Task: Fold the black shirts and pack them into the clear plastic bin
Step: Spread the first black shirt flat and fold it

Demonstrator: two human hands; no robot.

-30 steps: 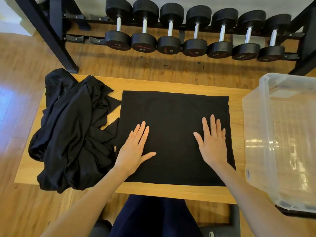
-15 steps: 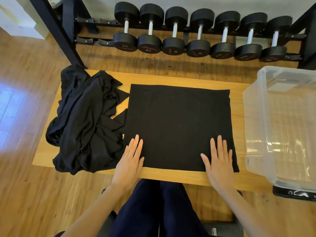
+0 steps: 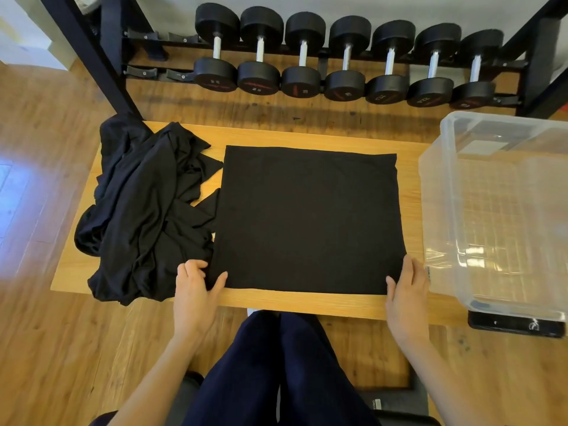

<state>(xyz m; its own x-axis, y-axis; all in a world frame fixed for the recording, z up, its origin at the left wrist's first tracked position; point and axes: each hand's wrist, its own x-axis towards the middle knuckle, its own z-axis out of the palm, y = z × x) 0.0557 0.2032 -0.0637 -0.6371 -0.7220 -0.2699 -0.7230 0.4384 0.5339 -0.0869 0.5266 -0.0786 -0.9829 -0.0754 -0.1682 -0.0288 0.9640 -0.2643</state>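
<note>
Nearest the viewer, a person's left hand (image 3: 196,285) pinches the near left corner of a folded black shirt (image 3: 307,219), thumb on top and fingers curled at the shirt's left edge. The right hand (image 3: 405,285) grips the near right corner, thumb on the cloth, its fingers at the side edge. The shirt lies flat on a wooden table (image 3: 307,302). A heap of unfolded black shirts (image 3: 144,210) lies left; a clear plastic bin (image 3: 498,210) stands right. Beyond, dumbbells (image 3: 347,56) line a rack.

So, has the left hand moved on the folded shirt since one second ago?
Yes. The left hand slid from mid-shirt toward the table's near edge, now gripping the folded shirt at its corner.
</note>
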